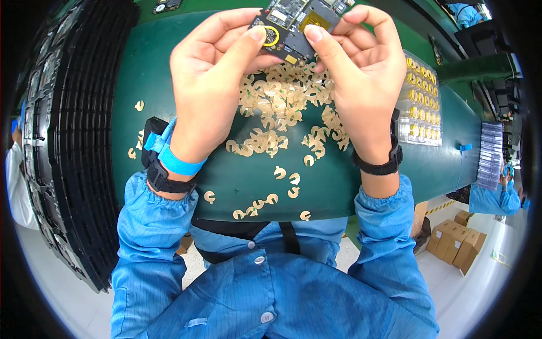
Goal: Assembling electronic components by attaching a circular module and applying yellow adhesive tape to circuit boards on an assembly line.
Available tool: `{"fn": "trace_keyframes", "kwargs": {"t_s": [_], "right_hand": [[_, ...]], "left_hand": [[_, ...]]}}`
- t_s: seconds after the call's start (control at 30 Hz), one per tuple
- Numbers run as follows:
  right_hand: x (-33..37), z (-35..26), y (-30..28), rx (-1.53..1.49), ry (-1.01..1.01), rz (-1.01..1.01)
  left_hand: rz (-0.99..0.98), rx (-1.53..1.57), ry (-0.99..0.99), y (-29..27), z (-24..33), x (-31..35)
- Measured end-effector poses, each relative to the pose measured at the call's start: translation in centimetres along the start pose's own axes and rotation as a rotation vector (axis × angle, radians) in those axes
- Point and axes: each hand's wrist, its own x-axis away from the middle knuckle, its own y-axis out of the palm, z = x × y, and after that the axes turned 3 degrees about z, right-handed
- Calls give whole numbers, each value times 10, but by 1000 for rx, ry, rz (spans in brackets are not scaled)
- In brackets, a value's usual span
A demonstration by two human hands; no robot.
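Note:
Between both hands, at the top of the head view, I hold a dark circuit board (293,37) tilted above the table. My left hand (217,68) grips its left edge, the thumb pressing by a yellow ring (271,36) on the board. On the other side my right hand (361,62) pinches the board, its thumb next to a gold-coloured patch (315,21). Under the board lies a loose heap of small cream C-shaped pieces (279,99), some with green marks. A clear tray (403,133) with rows of yellow rings stands right of my right hand.
Tall stacked black trays (79,141) line the left side of the green table (164,45). Stray C-shaped pieces (271,199) lie near the front edge. At the right are a stack of clear trays (490,155), cardboard boxes (454,240) on the floor and a person in blue (494,199).

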Motion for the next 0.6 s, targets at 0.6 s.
{"fn": "trace_keyframes", "kwargs": {"t_s": [0.6], "right_hand": [[-132,119,-9,223,310,280]], "left_hand": [[119,-82,-103,-16,-5,-7]]}}
